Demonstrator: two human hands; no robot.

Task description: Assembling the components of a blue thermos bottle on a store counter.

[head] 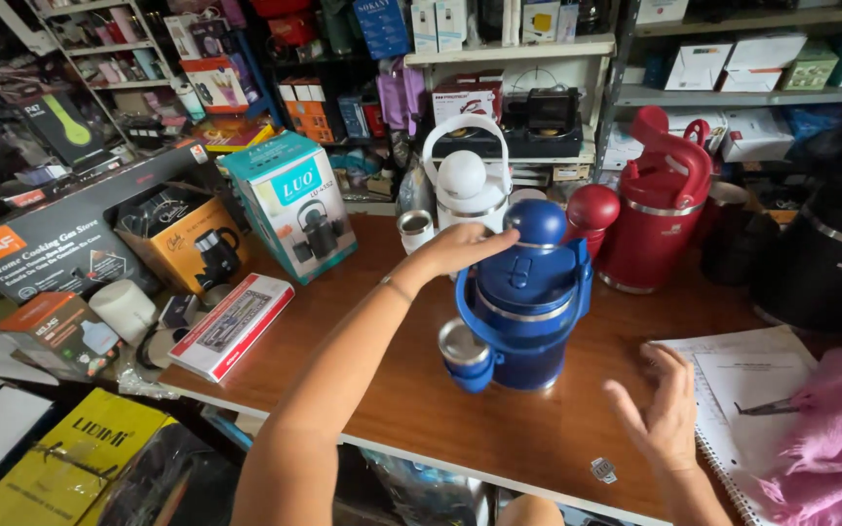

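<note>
We see the left hand [460, 248] reaching across to the big blue jug [528, 302], which stands upright near the middle of the brown wooden table [382, 390]. Its fingers lie close together, curled against the round blue lid knob [536, 221] at the top (touching it, not clearly wrapped around). The right hand [663, 414] hovers open near the table's front edge, fingers spread, holding nothing, just beside the jug's base. A small steel-topped blue cup [464, 353] hangs at the jug's lower left side. Behind the jug stand a white jug [466, 180] and a red jug [657, 205]. A spiral notebook [733, 375] with a pen lies to the right, a pink cloth [835, 438] over its corner. A teal box [292, 200] stands at the back left.
</note>
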